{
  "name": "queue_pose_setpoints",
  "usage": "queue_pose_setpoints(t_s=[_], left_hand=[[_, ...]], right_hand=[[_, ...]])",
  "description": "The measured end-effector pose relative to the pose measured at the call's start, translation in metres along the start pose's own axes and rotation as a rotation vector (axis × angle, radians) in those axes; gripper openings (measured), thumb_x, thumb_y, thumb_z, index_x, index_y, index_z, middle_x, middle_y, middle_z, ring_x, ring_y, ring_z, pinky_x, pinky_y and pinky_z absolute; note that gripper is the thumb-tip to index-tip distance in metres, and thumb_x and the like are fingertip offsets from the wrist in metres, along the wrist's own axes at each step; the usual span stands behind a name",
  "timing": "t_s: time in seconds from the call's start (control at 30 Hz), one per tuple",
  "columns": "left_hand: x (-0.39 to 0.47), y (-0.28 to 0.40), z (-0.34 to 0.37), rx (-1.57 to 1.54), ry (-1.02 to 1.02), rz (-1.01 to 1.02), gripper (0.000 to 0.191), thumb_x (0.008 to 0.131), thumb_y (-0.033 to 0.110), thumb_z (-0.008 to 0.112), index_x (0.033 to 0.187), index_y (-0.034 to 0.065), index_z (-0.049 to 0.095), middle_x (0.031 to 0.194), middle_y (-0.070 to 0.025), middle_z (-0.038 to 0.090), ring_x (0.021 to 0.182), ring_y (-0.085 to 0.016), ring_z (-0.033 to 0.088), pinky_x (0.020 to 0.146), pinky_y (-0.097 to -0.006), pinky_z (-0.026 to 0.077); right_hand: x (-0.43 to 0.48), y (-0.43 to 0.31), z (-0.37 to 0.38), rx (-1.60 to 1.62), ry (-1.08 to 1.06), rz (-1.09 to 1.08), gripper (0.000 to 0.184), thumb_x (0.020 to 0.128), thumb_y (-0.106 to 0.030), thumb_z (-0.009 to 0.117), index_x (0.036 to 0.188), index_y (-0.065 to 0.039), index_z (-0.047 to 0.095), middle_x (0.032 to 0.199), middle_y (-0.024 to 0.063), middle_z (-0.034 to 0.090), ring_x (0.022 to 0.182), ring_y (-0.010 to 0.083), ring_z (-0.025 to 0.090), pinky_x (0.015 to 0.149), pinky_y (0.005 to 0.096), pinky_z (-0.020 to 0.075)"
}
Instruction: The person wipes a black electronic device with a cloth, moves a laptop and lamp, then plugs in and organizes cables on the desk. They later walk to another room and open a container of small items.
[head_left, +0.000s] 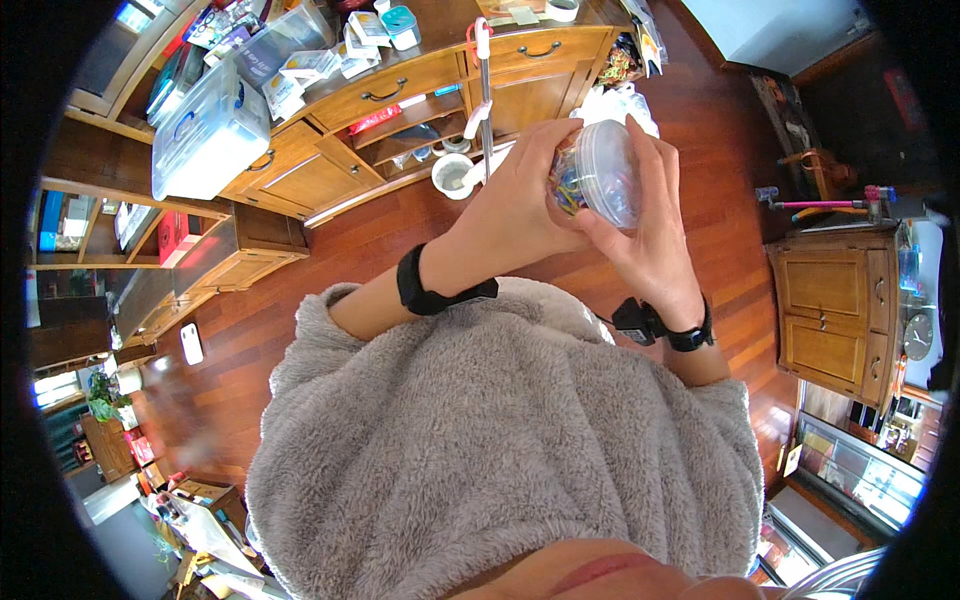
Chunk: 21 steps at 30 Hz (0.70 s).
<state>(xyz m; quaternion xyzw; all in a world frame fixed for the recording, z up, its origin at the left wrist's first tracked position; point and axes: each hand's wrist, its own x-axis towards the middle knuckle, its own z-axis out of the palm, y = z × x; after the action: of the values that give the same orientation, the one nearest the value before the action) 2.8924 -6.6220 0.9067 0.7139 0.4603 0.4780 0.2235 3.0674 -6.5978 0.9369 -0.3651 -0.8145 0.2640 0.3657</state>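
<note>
Both my hands are raised in front of me around a round clear plastic jar (568, 180) full of thin coloured bands or strings. Its translucent screw lid (613, 171) faces to the right. My left hand (536, 180) wraps the body of the jar. Across the lid lie the fingers and thumb of my right hand (654, 217). The lid appears seated on the jar; the exact contents are blurred by the plastic. Each wrist wears a black band, the left band (442, 285) and the right band (667, 328).
A wooden sideboard (420, 82) stands ahead, bearing a clear plastic storage box (214, 131) and several small cartons (300, 71). A metal pole (486, 90) and a white bucket (453, 176) are before it. A white phone-like object (192, 343) lies on the wooden floor (360, 247). A cabinet (829, 307) stands right.
</note>
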Motion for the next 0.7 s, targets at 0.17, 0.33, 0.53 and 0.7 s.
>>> queue_pose_setpoints(t_s=[0.17,0.33,0.53,0.7], left_hand=[[-0.01,-0.006,0.024,0.157,0.053,0.166,0.09,0.061,0.023,0.087,0.132,-0.001,0.036,0.126,-0.0241,0.049,0.118,-0.041,0.05,0.099,-0.0456,0.043],[-0.011,-0.007,0.037,0.136,-0.019,0.207,0.091,0.062,0.025,0.088,0.133,0.0013,0.037,0.126,-0.0202,0.051,0.117,-0.039,0.052,0.098,-0.0443,0.044],[-0.004,0.009,0.041,0.046,-0.154,0.103,0.092,0.06,0.03,0.088,0.133,0.0019,0.039,0.125,-0.0195,0.053,0.115,-0.037,0.055,0.098,-0.0436,0.045],[0.0,0.007,0.029,-0.214,-0.471,-0.159,0.082,0.063,0.026,0.085,0.129,0.0,0.043,0.12,-0.0185,0.056,0.112,-0.03,0.057,0.094,-0.0392,0.046]], right_hand=[[-0.009,0.001,-0.011,-0.247,-0.087,-0.015,0.079,0.073,-0.036,0.08,0.13,0.004,0.043,0.114,0.0188,0.05,0.097,0.035,0.062,0.078,0.0411,0.0549],[-0.019,0.006,-0.015,-0.337,-0.018,-0.012,0.078,0.072,-0.045,0.078,0.12,0.007,0.047,0.107,0.0182,0.054,0.082,0.0349,0.065,0.065,0.0411,0.056],[-0.029,0.014,-0.026,-0.391,0.009,-0.079,0.075,0.071,-0.046,0.078,0.116,0.007,0.05,0.103,0.0186,0.056,0.079,0.035,0.065,0.063,0.0402,0.0554],[-0.032,0.018,-0.034,-0.31,-0.105,-0.134,0.072,0.07,-0.04,0.079,0.118,0.006,0.051,0.105,0.0176,0.057,0.08,0.035,0.065,0.067,0.0402,0.0551]])
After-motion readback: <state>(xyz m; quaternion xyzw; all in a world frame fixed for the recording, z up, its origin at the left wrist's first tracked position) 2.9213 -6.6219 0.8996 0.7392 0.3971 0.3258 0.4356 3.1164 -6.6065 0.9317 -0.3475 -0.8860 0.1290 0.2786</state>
